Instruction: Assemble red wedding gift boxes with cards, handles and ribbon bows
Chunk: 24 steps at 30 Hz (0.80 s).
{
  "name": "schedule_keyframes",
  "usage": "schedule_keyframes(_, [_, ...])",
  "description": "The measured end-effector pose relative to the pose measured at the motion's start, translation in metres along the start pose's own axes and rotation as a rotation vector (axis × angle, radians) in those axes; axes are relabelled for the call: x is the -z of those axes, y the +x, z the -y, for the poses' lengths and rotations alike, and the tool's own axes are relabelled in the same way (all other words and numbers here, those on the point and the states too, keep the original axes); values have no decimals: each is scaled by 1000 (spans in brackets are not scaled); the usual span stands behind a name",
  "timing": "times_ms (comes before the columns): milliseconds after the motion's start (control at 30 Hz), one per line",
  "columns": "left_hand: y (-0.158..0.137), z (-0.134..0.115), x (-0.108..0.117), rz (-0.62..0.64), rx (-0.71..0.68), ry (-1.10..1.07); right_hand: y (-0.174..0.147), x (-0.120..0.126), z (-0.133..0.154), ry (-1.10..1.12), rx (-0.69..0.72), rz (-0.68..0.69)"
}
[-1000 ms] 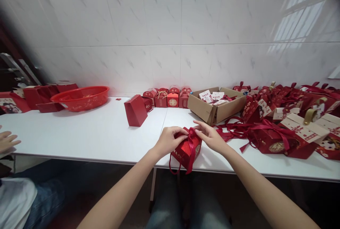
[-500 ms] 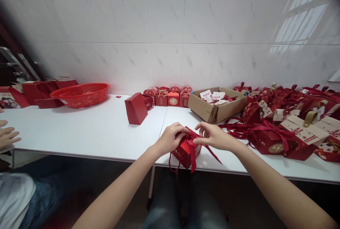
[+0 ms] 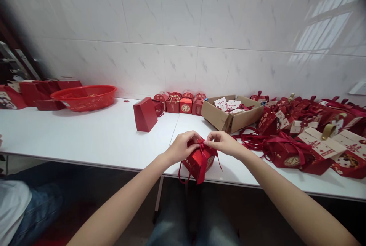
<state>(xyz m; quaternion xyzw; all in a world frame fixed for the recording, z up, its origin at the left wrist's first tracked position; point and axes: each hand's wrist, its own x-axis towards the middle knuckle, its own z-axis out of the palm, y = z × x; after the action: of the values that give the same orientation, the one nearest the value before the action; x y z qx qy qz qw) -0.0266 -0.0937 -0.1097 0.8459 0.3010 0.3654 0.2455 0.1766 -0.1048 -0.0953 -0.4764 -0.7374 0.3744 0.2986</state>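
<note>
A red gift box [image 3: 193, 164] with gold print stands at the table's front edge, between my hands. Dark red ribbon [image 3: 203, 162] is gathered in a knot or bow on its top, and its tails hang down the front. My left hand [image 3: 184, 146] pinches the ribbon from the left side of the knot. From the right, my right hand [image 3: 224, 143] has thumb and forefinger closed on the ribbon too. A thin red cord loop hangs at the box's lower left. The fingertips partly hide the knot.
On the white table [image 3: 85, 135], a plain red box [image 3: 145, 114] stands ahead to the left, with a red basin [image 3: 85, 99] farther left. Small red boxes [image 3: 185, 105] line the wall beside an open carton [image 3: 228, 118] of cards. Many finished-looking boxes [image 3: 286, 156] crowd the right. A seated person [image 3: 17, 208] is at left.
My right hand has moved in to the knot, and its fingers have closed on the ribbon. The view has shifted slightly. The other person's hand at the left has almost left view.
</note>
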Motion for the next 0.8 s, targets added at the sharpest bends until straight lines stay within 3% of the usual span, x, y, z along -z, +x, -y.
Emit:
schedule_keyframes(200, [1, 1, 0, 10, 20, -21, 1, 0, -2, 18, -48, -21])
schedule_keyframes(500, [1, 1, 2, -1, 0, 33, 0, 1, 2, 6, 26, -73])
schedule_keyframes(800, [6, -3, 2, 13, -33, 134, 1, 1, 9, 1, 130, 37])
